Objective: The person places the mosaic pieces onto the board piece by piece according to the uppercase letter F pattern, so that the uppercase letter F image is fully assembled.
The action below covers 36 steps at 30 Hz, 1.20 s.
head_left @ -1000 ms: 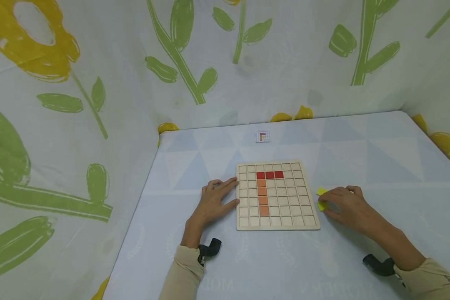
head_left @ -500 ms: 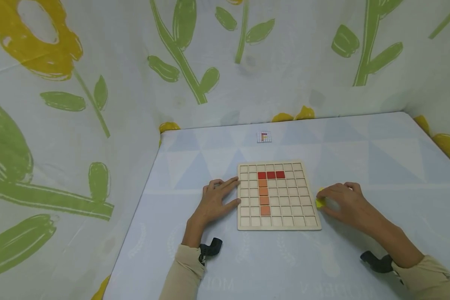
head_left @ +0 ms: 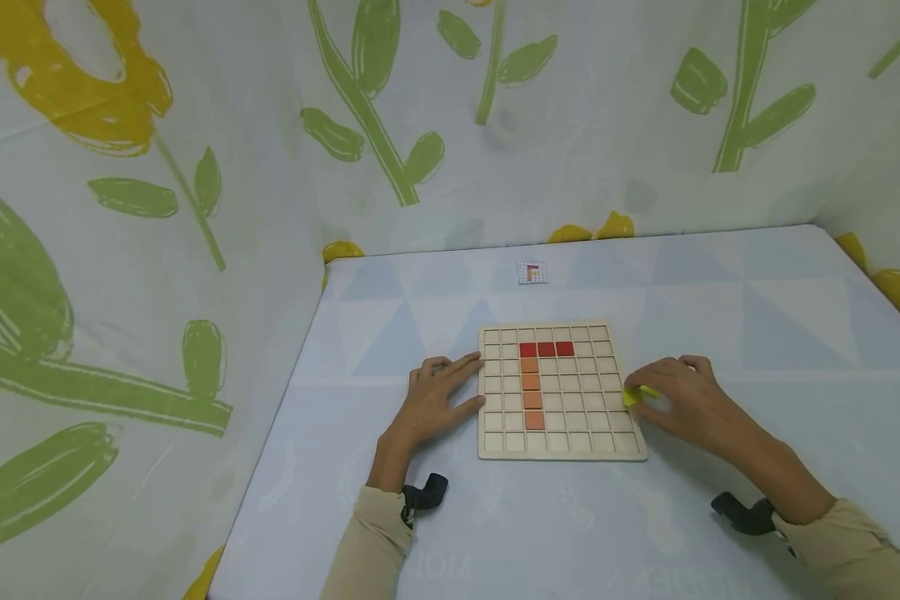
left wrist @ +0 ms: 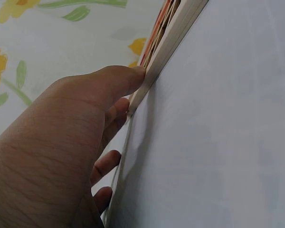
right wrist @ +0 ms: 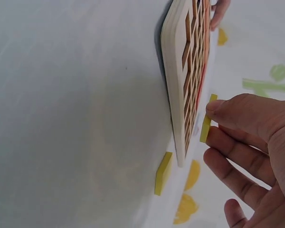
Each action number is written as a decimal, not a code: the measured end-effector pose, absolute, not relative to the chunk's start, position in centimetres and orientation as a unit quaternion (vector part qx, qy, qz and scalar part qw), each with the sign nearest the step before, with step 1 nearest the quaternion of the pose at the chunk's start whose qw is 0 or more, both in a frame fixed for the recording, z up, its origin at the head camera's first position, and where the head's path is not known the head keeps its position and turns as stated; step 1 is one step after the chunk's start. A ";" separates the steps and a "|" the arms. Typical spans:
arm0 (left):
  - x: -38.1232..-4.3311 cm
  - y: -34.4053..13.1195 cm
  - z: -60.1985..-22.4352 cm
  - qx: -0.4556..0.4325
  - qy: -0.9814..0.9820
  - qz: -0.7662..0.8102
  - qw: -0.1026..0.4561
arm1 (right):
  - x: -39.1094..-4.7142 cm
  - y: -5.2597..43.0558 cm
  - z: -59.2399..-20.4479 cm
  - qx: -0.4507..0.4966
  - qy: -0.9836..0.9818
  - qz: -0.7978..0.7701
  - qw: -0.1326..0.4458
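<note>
My right hand (head_left: pixel 686 398) pinches a yellow square tile (right wrist: pixel 208 121) between thumb and fingers, raised beside the right edge of a wooden grid board (head_left: pixel 585 417). A second yellow tile (right wrist: pixel 163 173) lies on the table near the board's edge, partly covered by the hand in the head view. On the board, three red tiles (head_left: pixel 546 349) form a short row, and several orange tiles (head_left: pixel 532 382) run down from its left end. At the board's left edge, my left hand (head_left: pixel 431 400) rests with thumb and fingertips against the side, fingers extended.
A small printed card (head_left: pixel 532 272) with a coloured grid pattern lies behind the board. The table (head_left: pixel 720 283) has a pale blue and white cover, and flower-patterned cloth (head_left: pixel 607 108) hangs around it.
My right hand has picked up one yellow tile and carried it left to the board's right edge. The left hand keeps its place at the board.
</note>
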<state>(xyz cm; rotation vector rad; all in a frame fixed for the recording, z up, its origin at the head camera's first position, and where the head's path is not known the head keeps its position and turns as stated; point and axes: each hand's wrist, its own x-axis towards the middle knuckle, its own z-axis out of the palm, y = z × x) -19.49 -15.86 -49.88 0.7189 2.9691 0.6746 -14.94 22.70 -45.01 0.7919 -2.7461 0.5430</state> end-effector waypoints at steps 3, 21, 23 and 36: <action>-19.5 -15.8 -49.9 0.229 0.949 0.218 0.008 | -15.1 22.3 -44.9 0.268 -0.940 0.185 0.104; -19.4 -15.9 -49.9 0.231 0.948 0.219 0.002 | -16.0 20.1 -44.1 0.266 -0.943 0.184 0.084; -19.4 -15.9 -49.9 0.232 0.948 0.220 0.002 | -16.0 20.0 -44.0 0.261 -0.945 0.181 0.076; -19.4 -15.8 -49.7 0.231 0.950 0.210 0.003 | -16.9 18.8 -43.9 0.261 -0.945 0.194 0.047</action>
